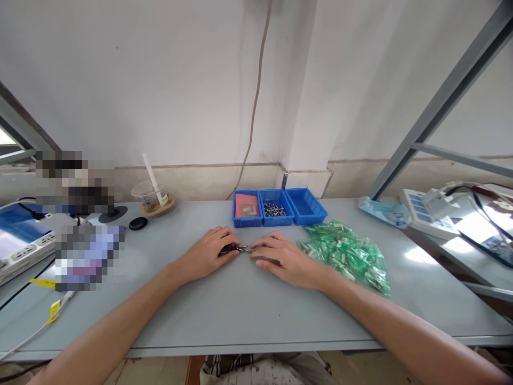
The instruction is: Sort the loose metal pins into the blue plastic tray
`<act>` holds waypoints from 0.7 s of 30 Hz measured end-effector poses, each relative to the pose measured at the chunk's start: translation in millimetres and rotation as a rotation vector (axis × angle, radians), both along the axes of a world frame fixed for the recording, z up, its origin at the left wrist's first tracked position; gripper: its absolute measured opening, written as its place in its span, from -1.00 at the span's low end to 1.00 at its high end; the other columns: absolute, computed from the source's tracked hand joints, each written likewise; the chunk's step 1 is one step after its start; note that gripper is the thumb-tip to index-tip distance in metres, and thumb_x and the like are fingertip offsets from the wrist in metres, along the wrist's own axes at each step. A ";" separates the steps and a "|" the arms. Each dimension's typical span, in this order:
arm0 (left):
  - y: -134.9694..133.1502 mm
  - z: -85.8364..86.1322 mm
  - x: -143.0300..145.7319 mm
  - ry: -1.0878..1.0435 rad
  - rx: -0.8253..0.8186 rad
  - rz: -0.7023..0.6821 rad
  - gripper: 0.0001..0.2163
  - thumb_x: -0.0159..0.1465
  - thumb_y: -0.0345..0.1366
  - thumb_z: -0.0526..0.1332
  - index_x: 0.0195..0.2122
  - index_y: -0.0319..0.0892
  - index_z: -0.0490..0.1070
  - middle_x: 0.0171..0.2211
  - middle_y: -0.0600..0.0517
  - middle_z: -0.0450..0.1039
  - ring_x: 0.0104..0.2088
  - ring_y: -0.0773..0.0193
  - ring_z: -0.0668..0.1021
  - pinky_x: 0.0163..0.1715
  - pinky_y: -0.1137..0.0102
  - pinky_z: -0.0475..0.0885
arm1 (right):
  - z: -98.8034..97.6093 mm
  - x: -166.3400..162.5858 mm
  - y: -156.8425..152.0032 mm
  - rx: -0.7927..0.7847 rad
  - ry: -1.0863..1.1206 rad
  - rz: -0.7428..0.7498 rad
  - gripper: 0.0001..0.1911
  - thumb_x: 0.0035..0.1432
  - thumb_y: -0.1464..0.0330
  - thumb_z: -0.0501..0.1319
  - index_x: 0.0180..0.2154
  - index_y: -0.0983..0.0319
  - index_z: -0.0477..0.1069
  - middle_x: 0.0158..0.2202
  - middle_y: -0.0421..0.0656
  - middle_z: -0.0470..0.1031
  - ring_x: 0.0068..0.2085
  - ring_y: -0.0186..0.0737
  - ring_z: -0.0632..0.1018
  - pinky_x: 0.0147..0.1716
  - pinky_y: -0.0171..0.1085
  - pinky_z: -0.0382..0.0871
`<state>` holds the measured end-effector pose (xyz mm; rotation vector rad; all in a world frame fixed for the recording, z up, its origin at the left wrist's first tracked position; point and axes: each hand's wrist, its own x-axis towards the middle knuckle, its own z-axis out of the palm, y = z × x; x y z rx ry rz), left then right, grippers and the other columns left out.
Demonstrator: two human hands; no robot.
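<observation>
My left hand is curled around a small bunch of dark, shiny metal pins, resting on the grey table. A few pins stick out past its fingertips towards the right. My right hand lies opposite, palm down, with its fingers spread and the fingertips close to the ends of those pins; whether they touch is unclear. Behind the hands, a blue bin holds many similar metal pins. The blue bin to its left contains a reddish sheet with a small clear packet on it.
A third blue bin stands at the right. Green plastic bags of small parts lie beside my right forearm. Further left are a cup with a straw, a round black object and a power strip. Another power strip sits far right.
</observation>
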<state>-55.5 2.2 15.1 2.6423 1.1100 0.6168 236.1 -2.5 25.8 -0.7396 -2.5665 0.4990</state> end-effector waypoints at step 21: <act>0.2 -1.1 -0.7 -0.015 0.025 0.014 -0.87 0.53 -0.20 0.13 -0.09 -0.08 0.43 -0.12 -0.02 0.49 -0.13 0.11 0.50 -0.06 0.19 0.41 | -1.2 0.4 2.4 0.069 0.026 -0.021 -0.69 0.51 0.25 0.12 0.08 0.06 0.61 0.04 -0.08 0.63 0.11 0.02 0.48 0.16 0.07 0.41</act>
